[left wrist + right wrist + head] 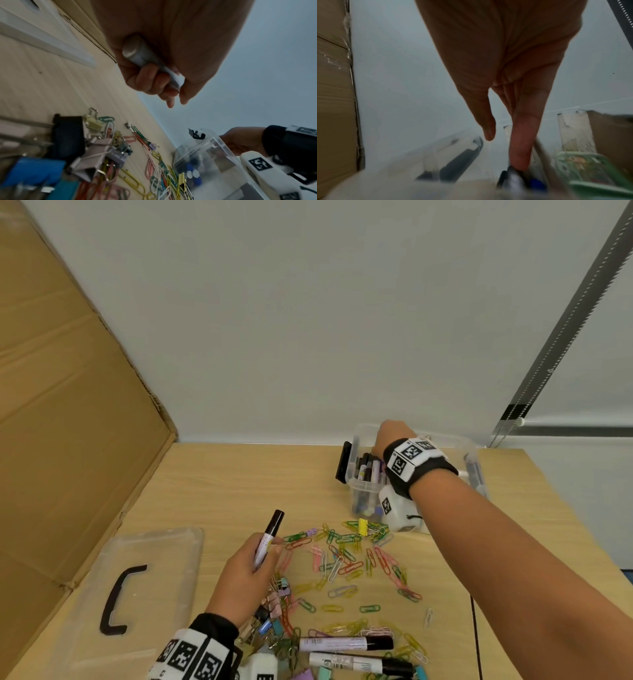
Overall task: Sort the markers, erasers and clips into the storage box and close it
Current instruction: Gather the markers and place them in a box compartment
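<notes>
Two hands, two jobs: your left hand point(239, 573) curls its fingers point(147, 78) round a black-capped marker point(269, 537), tilted above the scattered paper clips point(346, 563). Your right hand point(388, 436) reaches into the clear storage box point(363, 491), fingers straight and relaxed. Two more markers point(346, 643) lie near you; the lid point(144, 580) rests at the left.

Bare table point(219, 491) left of box point(363, 491); clips point(346, 559) perhaps obstructing.

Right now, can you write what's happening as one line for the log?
left hand: holds marker | right hand: open, in box | lid: off | clips: on table
</notes>
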A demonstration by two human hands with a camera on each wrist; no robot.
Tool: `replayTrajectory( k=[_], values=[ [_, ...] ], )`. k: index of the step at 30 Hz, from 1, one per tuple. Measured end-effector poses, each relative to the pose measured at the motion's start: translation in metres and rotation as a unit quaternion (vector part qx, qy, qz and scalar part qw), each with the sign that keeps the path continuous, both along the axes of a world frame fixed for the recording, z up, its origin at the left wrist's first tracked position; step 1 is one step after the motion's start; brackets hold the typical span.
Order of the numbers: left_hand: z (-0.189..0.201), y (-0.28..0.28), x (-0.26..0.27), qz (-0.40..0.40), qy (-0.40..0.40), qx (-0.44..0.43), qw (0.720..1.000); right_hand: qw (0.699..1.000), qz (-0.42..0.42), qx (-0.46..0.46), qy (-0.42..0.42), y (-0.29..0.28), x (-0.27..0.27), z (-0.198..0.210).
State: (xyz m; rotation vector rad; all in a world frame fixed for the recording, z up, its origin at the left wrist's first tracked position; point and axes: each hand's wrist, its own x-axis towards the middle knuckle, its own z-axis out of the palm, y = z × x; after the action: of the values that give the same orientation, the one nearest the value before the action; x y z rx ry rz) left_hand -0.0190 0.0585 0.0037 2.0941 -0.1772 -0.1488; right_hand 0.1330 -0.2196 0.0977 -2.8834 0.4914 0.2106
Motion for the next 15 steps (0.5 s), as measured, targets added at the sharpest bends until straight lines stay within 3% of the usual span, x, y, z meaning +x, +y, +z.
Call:
replayTrajectory(
  k=[3,7,11,15],
  values=[
    [-0.001,0.008,-0.004,-0.002,0.024,-0.014,1.000,0.999,0.002,0.016,-0.030,-0.006,-0.010,0.002],
    [0.003,0.006,-0.013,-0.018,0.012,-0.013,1.000,0.984,-0.003,0.101,-0.149,-0.030,-0.070,-0.006],
    [0.011,-0.019,-0.011,-0.047,-0.029,0.045,0.997,0.971,0.011,-0.007,-0.240,-0.061,-0.140,-0.046],
    [0.028,-0.067,0.011,-0.067,-0.124,0.077,0.987,0.966,0.010,-0.063,-0.250,-0.077,-0.161,-0.086]
  ],
)
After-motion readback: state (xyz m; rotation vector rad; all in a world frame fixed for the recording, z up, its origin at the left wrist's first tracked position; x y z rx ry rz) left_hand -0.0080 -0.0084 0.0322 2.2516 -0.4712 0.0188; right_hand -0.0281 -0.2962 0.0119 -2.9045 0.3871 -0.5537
